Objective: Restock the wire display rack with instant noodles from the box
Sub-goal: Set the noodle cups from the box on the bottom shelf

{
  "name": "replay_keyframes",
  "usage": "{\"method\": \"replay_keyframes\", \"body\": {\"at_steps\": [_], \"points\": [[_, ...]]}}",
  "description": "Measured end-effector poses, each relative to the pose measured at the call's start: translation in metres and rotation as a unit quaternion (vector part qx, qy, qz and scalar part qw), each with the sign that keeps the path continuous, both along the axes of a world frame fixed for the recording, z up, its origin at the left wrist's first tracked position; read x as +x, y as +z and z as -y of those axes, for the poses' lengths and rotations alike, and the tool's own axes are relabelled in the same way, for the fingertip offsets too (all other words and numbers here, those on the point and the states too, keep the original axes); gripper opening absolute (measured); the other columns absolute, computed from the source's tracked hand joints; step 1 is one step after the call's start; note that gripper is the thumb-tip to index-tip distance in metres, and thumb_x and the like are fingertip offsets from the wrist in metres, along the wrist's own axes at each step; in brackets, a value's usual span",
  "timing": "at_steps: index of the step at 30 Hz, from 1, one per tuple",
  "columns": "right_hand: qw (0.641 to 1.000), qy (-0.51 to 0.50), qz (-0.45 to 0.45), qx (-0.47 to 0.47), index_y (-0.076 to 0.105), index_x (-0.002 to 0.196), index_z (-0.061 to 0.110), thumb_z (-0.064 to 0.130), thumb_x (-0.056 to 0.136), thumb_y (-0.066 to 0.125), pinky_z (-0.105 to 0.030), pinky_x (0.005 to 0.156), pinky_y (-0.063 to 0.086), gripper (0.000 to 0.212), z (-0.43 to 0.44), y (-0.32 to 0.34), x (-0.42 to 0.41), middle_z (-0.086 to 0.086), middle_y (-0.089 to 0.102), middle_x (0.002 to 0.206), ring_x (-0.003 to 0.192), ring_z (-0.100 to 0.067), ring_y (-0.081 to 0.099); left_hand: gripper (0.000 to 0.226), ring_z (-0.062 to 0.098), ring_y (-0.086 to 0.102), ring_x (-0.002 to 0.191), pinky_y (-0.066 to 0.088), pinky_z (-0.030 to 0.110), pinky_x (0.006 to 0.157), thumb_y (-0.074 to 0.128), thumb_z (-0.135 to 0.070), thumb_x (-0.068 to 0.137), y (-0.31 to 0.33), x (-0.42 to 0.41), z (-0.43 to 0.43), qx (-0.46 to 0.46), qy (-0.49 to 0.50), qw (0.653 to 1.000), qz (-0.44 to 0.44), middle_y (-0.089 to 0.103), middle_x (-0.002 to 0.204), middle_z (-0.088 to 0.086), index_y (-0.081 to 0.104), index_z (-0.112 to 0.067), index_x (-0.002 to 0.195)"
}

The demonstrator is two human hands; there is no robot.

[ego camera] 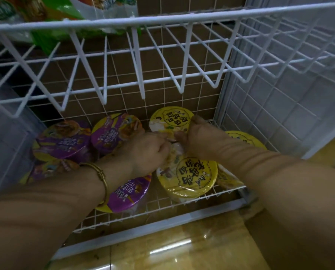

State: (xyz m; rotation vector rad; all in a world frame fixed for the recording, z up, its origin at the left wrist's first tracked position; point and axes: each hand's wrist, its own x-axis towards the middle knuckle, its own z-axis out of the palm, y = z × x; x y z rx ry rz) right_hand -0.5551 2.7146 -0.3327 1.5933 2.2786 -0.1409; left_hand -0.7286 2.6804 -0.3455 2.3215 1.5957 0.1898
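Both my hands reach into the bottom shelf [162,208] of the white wire rack. A yellow-lidded noodle bowl [170,118] stands tilted at the back of the shelf. My right hand [198,133] curls over its right rim. My left hand [149,151], with a gold bangle on the wrist, has curled fingers at the bowl's lower edge. A second yellow bowl [196,177] sits just in front, below both hands. A third yellow bowl [244,139] is partly hidden behind my right forearm. Several purple-lidded bowls [116,131] fill the shelf's left half.
An upper wire shelf [162,20] hangs close over my hands and holds green noodle packets [51,22] at the left. Brown cardboard [162,61] backs the rack. Grey wall tiles [299,106] lie to the right, and glossy tan floor [182,250] spreads in front.
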Motion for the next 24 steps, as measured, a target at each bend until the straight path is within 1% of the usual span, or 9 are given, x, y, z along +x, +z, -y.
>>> {"method": "replay_keyframes", "body": {"at_steps": [2, 5, 7, 9, 11, 13, 18, 22, 24], "points": [[1.000, 0.004, 0.003, 0.013, 0.039, 0.144, 0.026, 0.041, 0.104, 0.034, -0.050, 0.112, 0.036, 0.042, 0.000, -0.002, -0.002, -0.020, 0.048, 0.135, 0.142, -0.041, 0.019, 0.054, 0.022, 0.055, 0.124, 0.041, 0.040, 0.106, 0.028, -0.044, 0.097, -0.001, 0.004, 0.001, 0.006, 0.007, 1.000, 0.001, 0.059, 0.138, 0.002, 0.071, -0.014, 0.112], [0.999, -0.015, -0.030, 0.015, 0.042, 0.145, 0.027, 0.041, 0.106, 0.033, -0.047, 0.113, 0.035, 0.042, 0.002, 0.001, -0.004, -0.021, 0.041, 0.144, 0.147, -0.038, 0.013, 0.044, 0.022, 0.064, 0.094, 0.051, 0.041, 0.083, 0.036, -0.045, 0.096, 0.000, 0.004, 0.001, 0.018, 0.033, 0.996, 0.079, 0.071, 0.101, 0.005, 0.068, -0.015, 0.085], [0.996, -0.040, -0.074, 0.034, 0.040, 0.146, 0.017, 0.045, 0.105, 0.035, -0.043, 0.113, 0.033, 0.050, 0.008, 0.007, -0.002, -0.021, 0.033, 0.150, 0.146, -0.036, 0.023, 0.034, 0.020, 0.061, 0.103, 0.049, 0.038, 0.090, 0.044, -0.034, 0.101, 0.003, 0.005, 0.000, 0.054, 0.045, 0.992, 0.107, 0.068, 0.111, 0.004, 0.071, -0.012, 0.099], [0.990, -0.050, -0.113, 0.065, 0.042, 0.144, 0.011, 0.045, 0.105, 0.034, -0.038, 0.109, 0.035, 0.052, 0.014, 0.012, 0.000, -0.019, 0.033, 0.151, 0.141, -0.034, 0.033, 0.036, 0.020, 0.052, 0.123, 0.039, 0.031, 0.104, 0.042, -0.032, 0.103, 0.009, 0.006, 0.000, 0.096, 0.050, 0.992, 0.070, 0.058, 0.132, 0.005, 0.066, -0.009, 0.117], [0.990, -0.034, -0.115, 0.072, 0.048, 0.138, 0.020, 0.040, 0.107, 0.029, -0.039, 0.107, 0.036, 0.042, 0.020, 0.009, 0.001, -0.015, 0.044, 0.141, 0.139, -0.033, 0.033, 0.048, 0.022, 0.031, 0.143, 0.021, 0.035, 0.117, 0.032, -0.039, 0.104, 0.010, 0.007, -0.005, 0.084, 0.051, 0.995, -0.016, 0.038, 0.154, 0.006, 0.051, -0.010, 0.138], [0.992, -0.028, -0.117, 0.045, 0.050, 0.137, 0.028, 0.043, 0.106, 0.030, -0.041, 0.109, 0.037, 0.040, 0.026, 0.008, 0.002, -0.012, 0.044, 0.138, 0.140, -0.031, 0.031, 0.060, 0.021, 0.009, 0.151, 0.004, 0.041, 0.123, 0.020, -0.046, 0.104, 0.009, 0.007, -0.010, 0.035, 0.059, 0.993, -0.094, 0.015, 0.164, 0.005, 0.029, -0.012, 0.152], [0.995, -0.037, -0.097, -0.004, 0.014, 0.156, 0.038, 0.052, 0.103, 0.019, -0.045, 0.116, 0.027, 0.055, 0.025, 0.001, 0.003, -0.025, 0.033, 0.147, 0.146, -0.039, 0.018, 0.064, 0.015, 0.003, 0.152, -0.004, 0.041, 0.123, 0.013, -0.048, 0.103, 0.005, 0.008, -0.009, -0.016, 0.034, 0.991, -0.127, 0.011, 0.165, 0.003, 0.022, -0.012, 0.156], [0.992, -0.052, -0.114, 0.024, 0.026, 0.153, 0.010, 0.059, 0.099, 0.016, -0.047, 0.118, 0.025, 0.074, 0.012, -0.012, 0.010, -0.021, 0.028, 0.155, 0.145, -0.037, 0.023, 0.057, 0.013, 0.012, 0.150, -0.003, 0.037, 0.122, 0.019, -0.042, 0.105, 0.007, 0.005, 0.000, 0.002, 0.020, 0.994, -0.103, 0.023, 0.162, 0.005, 0.034, -0.012, 0.151], [0.991, -0.073, -0.114, 0.022, 0.016, 0.157, 0.008, 0.056, 0.102, 0.022, -0.046, 0.122, 0.017, 0.072, 0.006, -0.017, 0.011, -0.015, 0.011, 0.165, 0.150, -0.034, 0.014, 0.056, 0.011, 0.014, 0.150, -0.004, 0.034, 0.121, 0.023, -0.043, 0.105, 0.009, 0.005, 0.005, -0.002, 0.015, 0.995, -0.094, 0.026, 0.161, 0.005, 0.036, -0.012, 0.150]]}}
